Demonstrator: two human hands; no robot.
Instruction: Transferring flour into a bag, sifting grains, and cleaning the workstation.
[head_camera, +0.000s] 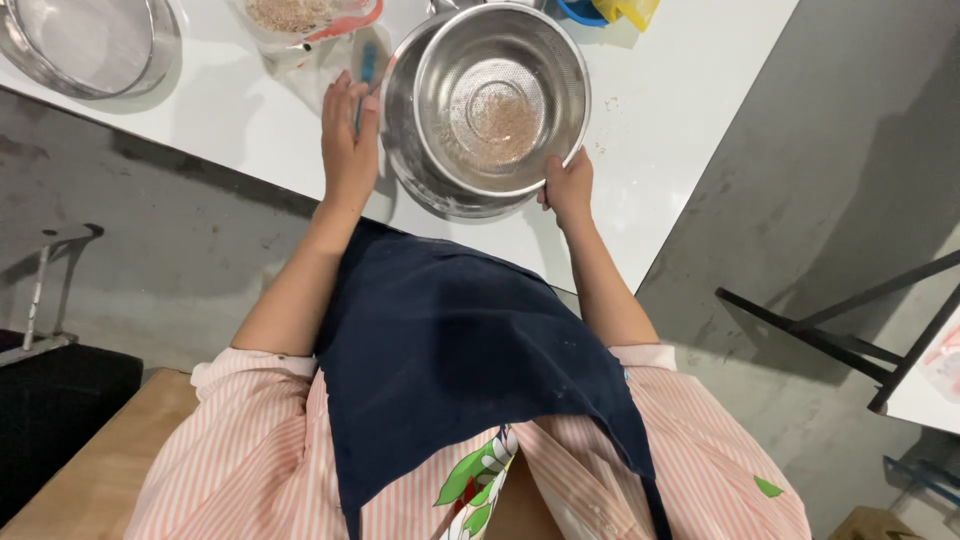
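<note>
Grey concrete floor (800, 170) runs under and around a white desk (680, 110), whose corner sits near our lap. Black metal frame legs (850, 345) stand off to our right, and a wooden seat edge (90, 470) shows at lower left. We wear a dark blue apron (460, 360) over a pink striped shirt (250, 470).

On the desk near its front edge we see a steel colander (500, 95) nested in a steel bowl (420, 165), with a small patch of tan grains (495, 118) at the strainer's bottom. Our left hand (350, 145) lies flat against the bowl's left side, fingers (345, 100) straight and together, not wrapped round anything. Our right hand (568, 185) grips the colander rim at its lower right, fingers curled under it, thumb on the rim.

Behind the left hand lies a clear plastic bag (310, 30) of similar grains, red trim at its mouth. A glass bowl (85, 45) sits at far left on the desk. Blue and yellow items (610, 10) are cut off at the top edge.
</note>
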